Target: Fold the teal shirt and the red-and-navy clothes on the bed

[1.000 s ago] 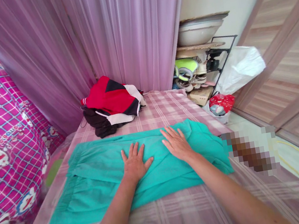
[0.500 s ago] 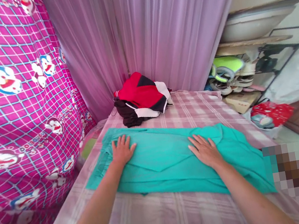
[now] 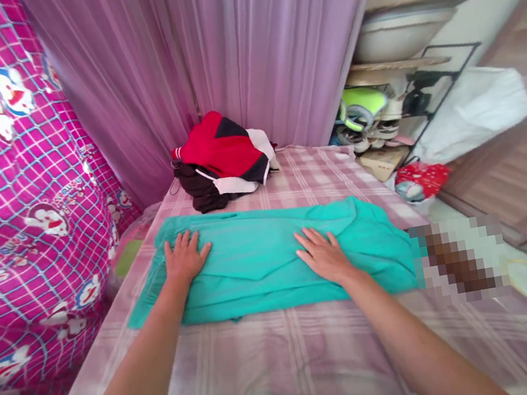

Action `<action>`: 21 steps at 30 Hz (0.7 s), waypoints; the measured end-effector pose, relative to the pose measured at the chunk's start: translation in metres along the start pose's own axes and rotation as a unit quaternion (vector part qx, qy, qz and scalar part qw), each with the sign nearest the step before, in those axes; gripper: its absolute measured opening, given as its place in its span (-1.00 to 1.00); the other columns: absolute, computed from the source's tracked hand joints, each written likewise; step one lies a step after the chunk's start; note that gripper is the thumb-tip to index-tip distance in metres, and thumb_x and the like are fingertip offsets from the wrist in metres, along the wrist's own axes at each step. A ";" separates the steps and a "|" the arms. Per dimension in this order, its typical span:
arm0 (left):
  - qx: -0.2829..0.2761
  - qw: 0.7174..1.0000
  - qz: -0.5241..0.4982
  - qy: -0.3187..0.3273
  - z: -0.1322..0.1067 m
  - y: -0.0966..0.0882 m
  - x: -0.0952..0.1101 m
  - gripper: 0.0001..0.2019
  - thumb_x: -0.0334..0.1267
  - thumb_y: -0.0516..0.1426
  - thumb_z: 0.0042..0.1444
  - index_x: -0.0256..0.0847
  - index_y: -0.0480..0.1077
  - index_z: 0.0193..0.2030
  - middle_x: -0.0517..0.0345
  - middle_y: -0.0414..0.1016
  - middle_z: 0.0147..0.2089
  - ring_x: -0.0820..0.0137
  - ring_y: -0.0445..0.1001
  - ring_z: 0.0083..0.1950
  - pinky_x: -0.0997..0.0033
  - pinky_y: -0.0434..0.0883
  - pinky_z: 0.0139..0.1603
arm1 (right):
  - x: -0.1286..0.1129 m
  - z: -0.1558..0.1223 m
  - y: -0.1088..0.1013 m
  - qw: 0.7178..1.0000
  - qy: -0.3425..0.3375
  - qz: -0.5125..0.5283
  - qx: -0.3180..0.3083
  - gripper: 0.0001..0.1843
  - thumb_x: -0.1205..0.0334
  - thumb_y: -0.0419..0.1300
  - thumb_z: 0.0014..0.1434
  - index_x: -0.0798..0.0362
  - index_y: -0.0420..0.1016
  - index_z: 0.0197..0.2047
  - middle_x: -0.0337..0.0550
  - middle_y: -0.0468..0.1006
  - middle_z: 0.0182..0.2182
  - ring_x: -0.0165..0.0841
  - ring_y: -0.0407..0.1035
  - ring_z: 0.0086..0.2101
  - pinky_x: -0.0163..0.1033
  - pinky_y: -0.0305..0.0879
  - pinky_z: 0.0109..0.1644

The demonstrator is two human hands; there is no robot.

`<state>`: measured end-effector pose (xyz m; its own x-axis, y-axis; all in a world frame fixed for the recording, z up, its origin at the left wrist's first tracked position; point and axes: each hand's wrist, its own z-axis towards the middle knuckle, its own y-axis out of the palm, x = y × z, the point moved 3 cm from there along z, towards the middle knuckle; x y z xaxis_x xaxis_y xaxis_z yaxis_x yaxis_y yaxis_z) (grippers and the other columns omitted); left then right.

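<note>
Teal pants (image 3: 251, 246) lie folded lengthwise across the bed, with a gathered waistband at the left end and loose folds at the right. My left hand (image 3: 187, 257) rests flat on them near the waistband, fingers spread. Farther right, my right hand (image 3: 322, 255) is also laid flat on the cloth, palm down and fingers apart. Neither hand grips the fabric. Wrinkles run along the near edge of the pants.
A pile of clothes holds a red, navy and white jacket (image 3: 222, 147) over a dark garment (image 3: 204, 190). Purple curtains (image 3: 238, 46) hang behind the plaid sheet (image 3: 291, 361). Pink patterned fabric (image 3: 29, 216) hangs left. A rack (image 3: 456, 81) with shoes stands right.
The view has turned to the right, so the bed and pants appear farther left. Both hands stay flat on the pants in nearly the same spots.
</note>
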<state>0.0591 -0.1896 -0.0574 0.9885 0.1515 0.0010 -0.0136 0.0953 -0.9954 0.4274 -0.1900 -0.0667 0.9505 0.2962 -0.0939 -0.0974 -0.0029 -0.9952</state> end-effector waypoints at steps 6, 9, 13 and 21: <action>0.047 0.999 -0.008 0.002 -0.002 -0.010 0.001 -0.36 0.05 -0.15 0.31 -0.30 0.19 0.39 -0.19 0.11 0.47 -0.02 0.05 0.47 -0.24 -0.03 0.41 | 0.039 -0.019 0.002 0.998 0.066 -0.007 -0.016 -0.40 -0.02 -0.22 0.42 -0.06 0.13 0.43 -0.08 0.06 0.43 -0.20 -0.08 0.39 0.21 -0.21 0.41; 0.080 0.996 -0.027 0.028 -0.014 -0.019 0.023 -0.44 -0.02 -0.13 0.32 -0.26 0.29 0.33 -0.13 0.17 0.45 0.02 0.08 0.47 -0.18 -0.03 0.43 | 0.050 -0.024 0.001 0.997 0.074 -0.009 0.010 -0.41 -0.01 -0.24 0.43 -0.05 0.16 0.41 -0.07 0.09 0.42 -0.20 -0.06 0.38 0.20 -0.19 0.41; 0.022 0.984 -0.070 0.163 -0.048 -0.015 0.082 -0.49 0.00 -0.13 0.34 -0.08 0.34 0.30 0.06 0.31 0.38 0.11 0.17 0.43 -0.16 -0.05 0.45 | 0.050 -0.026 0.001 0.997 0.077 -0.001 0.033 -0.42 -0.01 -0.23 0.43 -0.04 0.22 0.38 -0.06 0.14 0.40 -0.19 -0.02 0.37 0.22 -0.17 0.39; 0.020 0.979 -0.092 0.181 -0.074 0.005 0.118 -0.45 0.10 -0.08 0.32 -0.03 0.26 0.36 0.05 0.21 0.43 0.10 0.12 0.46 -0.11 0.06 0.43 | 0.052 -0.029 0.002 0.993 0.059 0.014 0.105 -0.47 0.06 -0.15 0.41 0.02 0.37 0.29 0.00 0.30 0.32 -0.16 0.14 0.30 0.14 -0.05 0.37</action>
<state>0.1868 -0.2442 -0.0691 0.9631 -0.2307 0.1388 0.1712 0.1273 -0.9770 0.4851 -0.2026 -0.0746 0.9733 0.1839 -0.1370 -0.1723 0.1923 -0.9661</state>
